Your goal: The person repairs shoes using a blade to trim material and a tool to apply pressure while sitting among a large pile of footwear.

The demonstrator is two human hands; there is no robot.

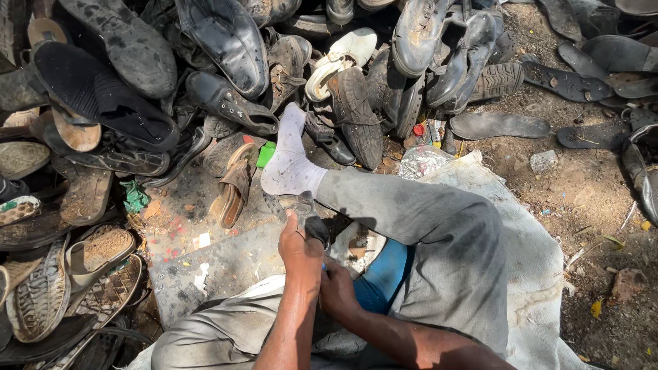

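I sit on the ground with one leg in grey trousers stretched forward, its foot in a white sock (290,161). My left hand (299,248) grips a dark worn shoe (306,212) that lies just under the heel of that foot. My right hand (337,291) is closed close behind the left wrist, with a small bit of blue showing at its fingers; what it holds is hidden. A blue object (387,273) sits between my legs, partly covered by the thigh.
A big heap of old dusty shoes (226,48), sandals (233,188) and loose soles (500,125) fills the top and left. A flat grey slab (219,264) lies before me. A pale sack (534,253) spreads under my leg; bare dirt lies to the right.
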